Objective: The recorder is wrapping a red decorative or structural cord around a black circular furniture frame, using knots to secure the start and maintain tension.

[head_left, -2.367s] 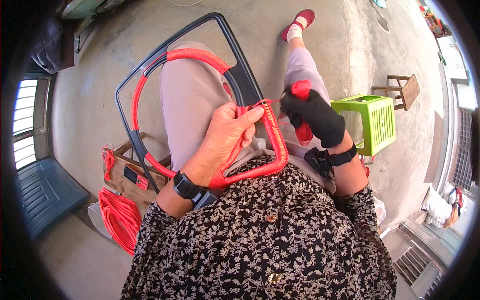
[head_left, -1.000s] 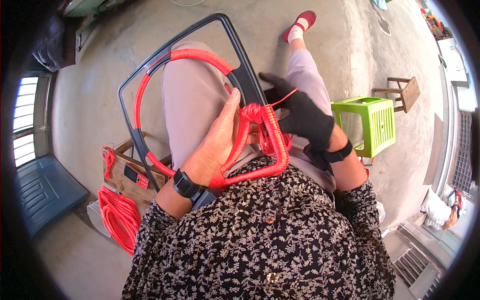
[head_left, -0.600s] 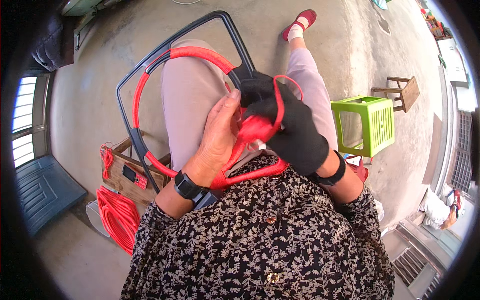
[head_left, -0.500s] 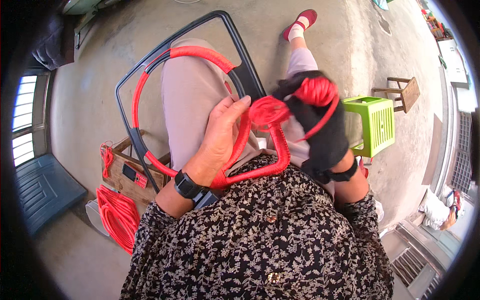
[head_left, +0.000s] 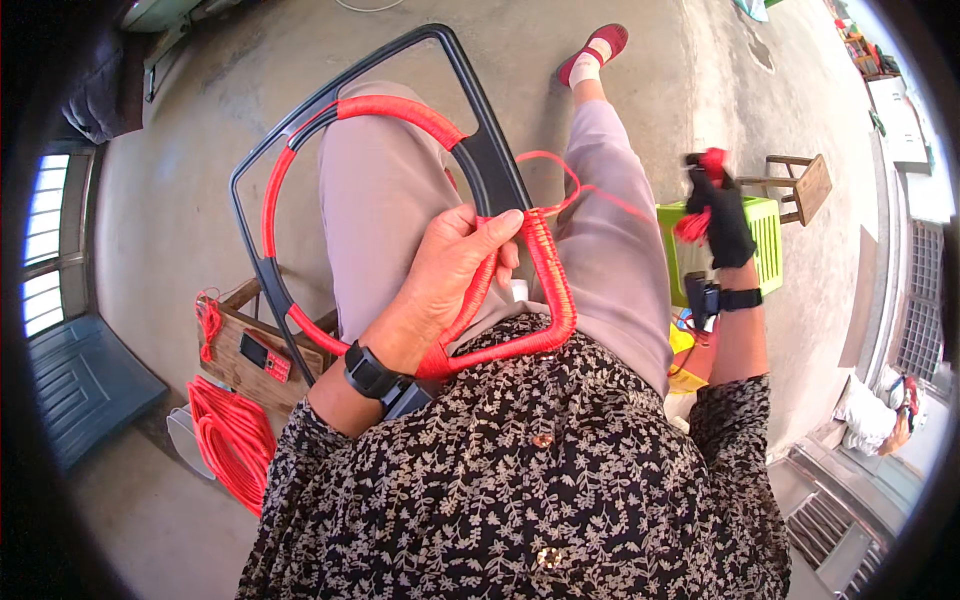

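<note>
A black tubular frame (head_left: 492, 165) lies across my lap, with red cord wound round its oval inner ring. Below it, a smaller loop (head_left: 560, 290) is covered in tight red wrapping. My left hand (head_left: 445, 260) is closed on that loop's upper end, thumb pressed over the join with the black frame. Out to the right, my right hand (head_left: 728, 222) wears a black glove and grips a bundle of red cord (head_left: 692, 228); motion blurs it a little. A loose strand of the cord (head_left: 572, 190) curves from the loop's top toward this hand.
A green plastic stool (head_left: 768, 235) and a wooden stool (head_left: 808, 190) stand to the right. At left, a wooden bench (head_left: 235, 360) carries a red phone (head_left: 266, 357) and a small cord bundle (head_left: 208, 325). A large red coil (head_left: 232, 435) sits below, near a blue panel (head_left: 90, 385).
My right hand has swung away to the right with the cord bundle, drawing out a strand from the loop. My left hand keeps its hold on the frame.
</note>
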Motion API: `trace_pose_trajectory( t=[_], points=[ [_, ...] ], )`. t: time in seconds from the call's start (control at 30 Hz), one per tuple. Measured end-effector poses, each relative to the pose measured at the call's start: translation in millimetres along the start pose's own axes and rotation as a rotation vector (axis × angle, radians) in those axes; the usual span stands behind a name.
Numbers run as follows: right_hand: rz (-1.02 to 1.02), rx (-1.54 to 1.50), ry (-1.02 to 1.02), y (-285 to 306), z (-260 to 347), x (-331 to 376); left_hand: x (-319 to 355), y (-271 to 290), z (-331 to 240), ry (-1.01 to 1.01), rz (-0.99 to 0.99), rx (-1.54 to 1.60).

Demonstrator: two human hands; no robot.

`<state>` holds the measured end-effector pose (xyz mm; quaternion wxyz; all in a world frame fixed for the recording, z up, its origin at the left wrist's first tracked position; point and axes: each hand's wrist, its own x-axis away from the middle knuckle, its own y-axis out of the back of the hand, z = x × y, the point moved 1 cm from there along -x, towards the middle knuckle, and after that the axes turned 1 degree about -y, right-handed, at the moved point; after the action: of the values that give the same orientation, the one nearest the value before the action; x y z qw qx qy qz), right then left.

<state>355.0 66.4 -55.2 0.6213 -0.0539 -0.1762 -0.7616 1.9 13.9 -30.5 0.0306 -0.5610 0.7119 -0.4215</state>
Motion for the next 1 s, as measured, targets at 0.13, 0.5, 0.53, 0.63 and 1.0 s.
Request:
trace_pose_trajectory(
  t=[0.13, 0.5, 0.53, 0.63, 1.0],
  points=[
    [0.640, -0.093, -0.187, -104, 22, 53, 3, -2, -4, 0.011, -0.006, -0.012],
    [0.359, 0.361, -0.069, -51, 26, 26, 5, -5, -8, 0.015, -0.034, -0.025],
    [0.196, 0.466, -0.014, -37, 21, 18, 6, -4, -7, 0.025, -0.049, -0.039],
    [-0.142, 0.772, 0.219, 7, 13, -2, 3, -6, -6, 0.047, -0.056, -0.056],
    [0.711, 0.124, -0.110, -130, 52, 68, 5, -9, -5, 0.047, -0.061, -0.055]
  ],
)
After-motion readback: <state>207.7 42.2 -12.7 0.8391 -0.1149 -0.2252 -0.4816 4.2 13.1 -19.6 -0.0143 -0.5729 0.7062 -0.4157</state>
